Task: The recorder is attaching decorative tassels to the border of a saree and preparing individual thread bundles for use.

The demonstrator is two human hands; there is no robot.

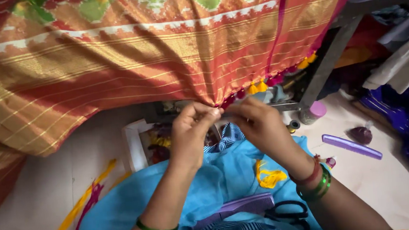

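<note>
I see my left hand (189, 131) with the fingers pinched together on the lower edge of the orange and gold sari (126, 62), which hangs down in front of me. Just beside it, my right hand (259, 122) is also closed on the same edge, near the row of pink and yellow tassels (261, 85). Under both hands lies blue cloth (210, 183) with yellow thread (269, 177) and black scissors (287, 212). To the right, the floor (388, 183) has open room around a purple comb (351, 146).

The scissors (289, 213) lie half hidden under the right forearm
</note>
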